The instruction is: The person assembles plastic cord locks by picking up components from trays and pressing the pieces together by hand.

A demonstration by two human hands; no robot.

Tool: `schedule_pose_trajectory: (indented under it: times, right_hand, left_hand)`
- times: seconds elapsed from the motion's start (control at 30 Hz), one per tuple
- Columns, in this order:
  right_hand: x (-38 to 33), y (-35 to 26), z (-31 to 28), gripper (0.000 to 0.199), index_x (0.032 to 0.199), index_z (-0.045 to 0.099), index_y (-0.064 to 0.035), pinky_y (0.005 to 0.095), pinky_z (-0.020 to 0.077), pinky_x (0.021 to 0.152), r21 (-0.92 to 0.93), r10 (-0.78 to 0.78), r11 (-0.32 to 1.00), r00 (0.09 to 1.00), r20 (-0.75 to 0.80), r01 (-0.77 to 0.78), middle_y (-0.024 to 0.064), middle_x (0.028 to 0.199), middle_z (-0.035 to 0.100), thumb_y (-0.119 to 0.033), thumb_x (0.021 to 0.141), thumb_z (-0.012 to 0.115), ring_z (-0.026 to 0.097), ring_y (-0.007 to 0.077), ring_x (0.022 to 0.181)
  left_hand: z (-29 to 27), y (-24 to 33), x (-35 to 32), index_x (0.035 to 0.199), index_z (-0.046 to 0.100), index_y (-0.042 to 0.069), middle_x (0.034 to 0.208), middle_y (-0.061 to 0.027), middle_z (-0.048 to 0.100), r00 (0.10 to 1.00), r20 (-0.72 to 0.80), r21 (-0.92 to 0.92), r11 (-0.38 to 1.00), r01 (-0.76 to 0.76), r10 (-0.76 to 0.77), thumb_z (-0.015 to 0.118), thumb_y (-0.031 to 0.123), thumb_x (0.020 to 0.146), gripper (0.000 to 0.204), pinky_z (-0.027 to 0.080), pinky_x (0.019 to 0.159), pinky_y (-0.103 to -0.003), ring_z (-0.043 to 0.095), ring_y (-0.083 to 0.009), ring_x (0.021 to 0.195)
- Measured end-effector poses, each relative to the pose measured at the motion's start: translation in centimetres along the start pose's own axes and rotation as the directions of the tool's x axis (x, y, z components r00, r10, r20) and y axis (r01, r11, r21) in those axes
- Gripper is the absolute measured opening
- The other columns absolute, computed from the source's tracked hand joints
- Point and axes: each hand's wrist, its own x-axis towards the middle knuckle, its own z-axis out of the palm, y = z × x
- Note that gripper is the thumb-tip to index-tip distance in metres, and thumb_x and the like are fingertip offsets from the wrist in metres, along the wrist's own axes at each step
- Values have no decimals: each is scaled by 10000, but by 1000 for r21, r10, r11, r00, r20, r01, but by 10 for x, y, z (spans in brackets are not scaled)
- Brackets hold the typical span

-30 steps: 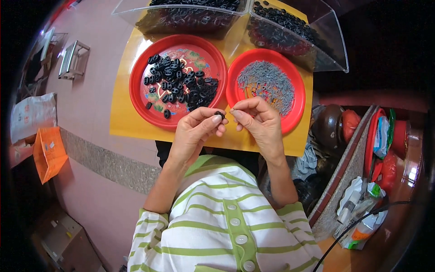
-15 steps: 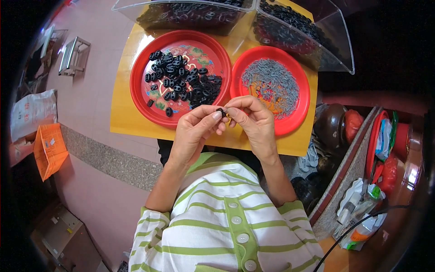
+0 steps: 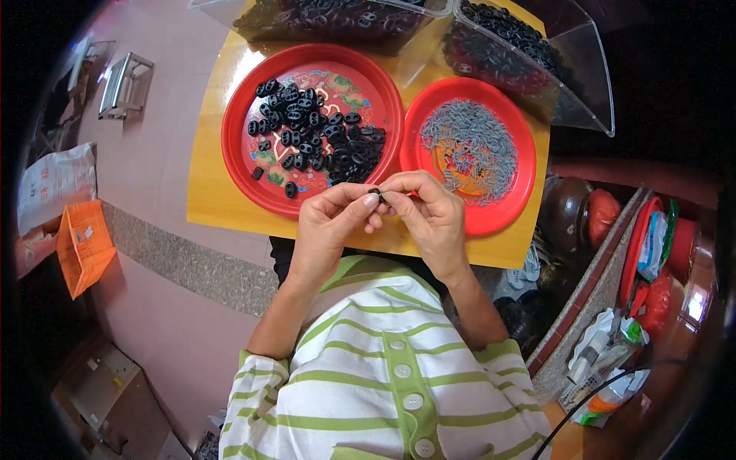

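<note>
My left hand (image 3: 335, 225) pinches a small black plastic piece (image 3: 374, 192) between thumb and forefinger, over the tray's near edge. Right beside it, the thumb and forefinger of my right hand (image 3: 429, 220) are pressed together at the piece; what they hold, if anything, is too small to make out. Beyond my left hand lies a large round red tray (image 3: 234, 157) with a heap of black oval two-holed pieces (image 3: 303, 123). A smaller red tray (image 3: 523, 172), just past my right hand, holds many small grey screw-like pins (image 3: 483, 138).
Two clear plastic bins, one at the back (image 3: 429, 23) and one at the back right (image 3: 594, 107), contain more black pieces. Everything stands on a yellow tabletop (image 3: 205, 184). To the right is a ledge (image 3: 590, 284) with bags and a black cable (image 3: 590, 391). A metal stool (image 3: 123, 86) stands far left.
My right fingertips have drawn slightly closer to the black piece in my left hand. The trays and bins sit slightly further right in view.
</note>
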Motion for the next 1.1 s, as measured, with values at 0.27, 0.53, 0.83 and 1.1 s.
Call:
schedule_pose_trajectory:
  times: [0.27, 0.53, 0.83, 1.1]
  right_hand:
    - [12, 1, -4, 61, 911, 594, 12, 227, 494, 622, 5, 3, 1000, 999, 52, -3, 48, 784, 619, -28, 865, 585, 600, 94, 697]
    - [75, 6, -5, 106, 905, 634, -14, 306, 495, 705, -467, -318, 802, 928, 195, 372, 103, 818, 618, -54, 810, 610, 610, 233, 763]
    - [91, 19, 7, 231, 963, 635, -39, 364, 468, 789, -692, -267, 543, 879, 396, 476, 93, 909, 576, -45, 732, 650, 547, 276, 908]
    - [76, 4, 1, 189, 960, 625, -26, 266, 478, 595, -493, -217, 824, 959, 183, 280, 63, 827, 621, -10, 773, 650, 589, 145, 697]
  left_hand:
    - [0, 3, 7, 963, 620, -28, 837, -60, 640, 999, -32, -5, 1000, 0, 0, 567, 81, 892, 140, 454, 630, -197, 570, -77, 689]
    - [-13, 6, 6, 993, 601, -23, 853, -72, 636, 996, -94, -24, 1000, -5, 3, 571, 85, 885, 156, 443, 621, -190, 569, -81, 688]
    - [-15, 5, 1, 986, 605, -20, 849, -68, 634, 995, -92, -42, 999, -32, 28, 564, 80, 888, 145, 446, 625, -192, 567, -82, 688]
    - [-13, 7, 2, 981, 612, -11, 841, -62, 637, 992, -107, -33, 997, -70, 67, 570, 85, 884, 143, 451, 628, -196, 579, -84, 697]
